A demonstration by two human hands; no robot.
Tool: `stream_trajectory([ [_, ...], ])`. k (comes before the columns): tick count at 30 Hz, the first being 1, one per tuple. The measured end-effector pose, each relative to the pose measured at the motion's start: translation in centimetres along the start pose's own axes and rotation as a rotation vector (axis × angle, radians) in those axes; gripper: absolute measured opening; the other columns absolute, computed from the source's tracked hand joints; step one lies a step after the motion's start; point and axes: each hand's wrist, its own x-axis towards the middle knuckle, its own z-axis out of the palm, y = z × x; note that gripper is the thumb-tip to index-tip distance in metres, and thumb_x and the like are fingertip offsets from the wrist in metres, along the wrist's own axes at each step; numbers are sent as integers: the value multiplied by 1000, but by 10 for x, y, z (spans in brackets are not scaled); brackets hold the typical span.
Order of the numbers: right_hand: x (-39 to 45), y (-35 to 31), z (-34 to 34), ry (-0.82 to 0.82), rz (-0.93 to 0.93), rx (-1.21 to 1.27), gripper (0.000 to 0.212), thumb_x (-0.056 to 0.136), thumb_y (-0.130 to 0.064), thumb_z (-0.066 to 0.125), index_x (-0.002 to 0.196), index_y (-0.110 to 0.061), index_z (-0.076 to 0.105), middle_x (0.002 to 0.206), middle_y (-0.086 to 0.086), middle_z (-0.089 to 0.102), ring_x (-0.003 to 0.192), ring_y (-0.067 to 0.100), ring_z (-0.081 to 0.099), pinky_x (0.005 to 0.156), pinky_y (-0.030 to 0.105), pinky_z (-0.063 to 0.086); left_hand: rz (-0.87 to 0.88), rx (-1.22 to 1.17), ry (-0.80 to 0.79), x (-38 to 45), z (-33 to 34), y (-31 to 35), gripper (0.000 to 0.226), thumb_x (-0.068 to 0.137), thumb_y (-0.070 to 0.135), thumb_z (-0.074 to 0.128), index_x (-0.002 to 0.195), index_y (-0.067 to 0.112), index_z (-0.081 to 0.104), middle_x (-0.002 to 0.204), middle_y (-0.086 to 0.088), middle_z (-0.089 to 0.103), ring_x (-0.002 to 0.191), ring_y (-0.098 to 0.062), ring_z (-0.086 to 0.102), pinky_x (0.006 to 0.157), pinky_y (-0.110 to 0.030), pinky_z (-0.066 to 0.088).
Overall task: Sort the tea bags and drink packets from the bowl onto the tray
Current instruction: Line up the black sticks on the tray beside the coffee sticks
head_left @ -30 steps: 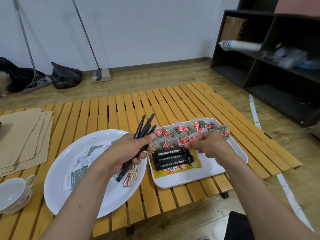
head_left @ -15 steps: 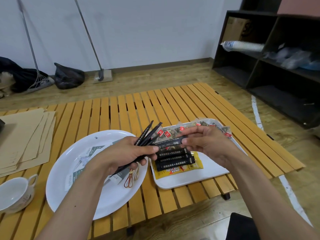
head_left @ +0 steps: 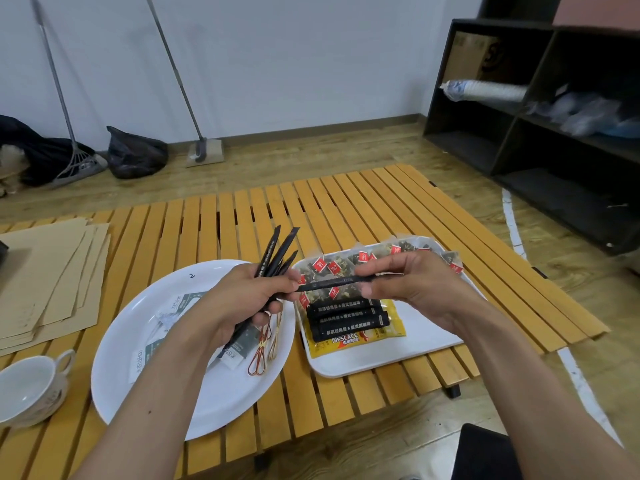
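Lifting clear of bundle [head_left: 277, 254] — one stick [head_left: 332, 283], right hand [head_left: 408, 282].

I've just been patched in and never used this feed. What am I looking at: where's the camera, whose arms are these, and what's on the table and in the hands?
There is no robot: the camera sits on a person's head, looking down at their two bare arms. The left hand grips a bundle of black stick packets. The right hand pinches a single black stick above the white tray. The tray already holds tea bags, a row of black sticks and a yellow packet. To its left the white bowl holds remaining packets. A cup and brown envelopes lie further left on the slatted table.
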Motion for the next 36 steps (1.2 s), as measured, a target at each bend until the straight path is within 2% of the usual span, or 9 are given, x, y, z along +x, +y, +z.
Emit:
stream_trajectory([
  [5,-1,0,-1,59,63,-8,25,84,-10,79,105,-2,72,95,16,79,84,21,76,66,26,58,-56,37,-77,-6,-1,2,30,88,31,77,99,2,73,60,2,64,44,-6,43,40,-16,34],
  [9,-2,0,-1,58,114,7,25,84,-8,79,107,-3,71,95,16,79,80,19,76,64,25,55,-16,126,-76,-5,1,-1,30,85,26,81,101,2,73,63,3,67,49,-7,48,45,-19,35],
  [15,-3,-2,0,42,147,36,19,89,-8,74,107,-3,72,96,16,79,81,18,76,61,23,54,-13,186,-65,-2,1,-4,29,87,26,80,108,8,71,66,3,66,54,-8,50,44,-20,38],
  [19,-3,-4,2,74,121,80,17,87,-9,75,104,-5,71,101,18,78,80,16,74,63,24,54,5,152,-58,-3,3,-1,25,89,25,77,104,6,71,62,4,68,51,-7,48,43,-19,35],
  [23,-4,-4,17,47,70,133,19,83,-11,79,100,-7,74,93,11,77,81,15,71,70,29,52,77,117,-128,-5,12,1,23,89,25,77,105,8,74,91,-8,79,59,-10,49,47,-19,33],
  [27,-3,-7,28,3,60,147,11,86,-15,78,96,-13,73,101,10,77,88,14,73,73,27,51,109,180,-181,-7,28,0,20,90,23,76,102,7,73,76,-2,75,52,-8,46,44,-16,32],
  [31,-3,-7,26,22,30,101,5,88,-11,75,89,-15,72,93,7,75,83,16,69,74,30,53,128,198,-163,-9,30,0,20,86,25,80,97,9,76,72,-1,73,52,-8,46,44,-15,34],
  [34,-2,-8,15,122,28,75,8,95,-8,65,95,-10,73,92,10,76,77,15,70,71,30,57,172,112,-22,-7,22,2,23,79,33,85,96,19,80,68,-1,67,52,-7,45,45,-17,36],
  [36,-4,-9,6,86,51,22,12,97,-9,63,100,-7,75,96,11,76,76,14,70,67,27,55,175,10,62,-2,13,2,27,79,35,85,99,19,79,61,3,60,52,-9,42,45,-18,35],
])
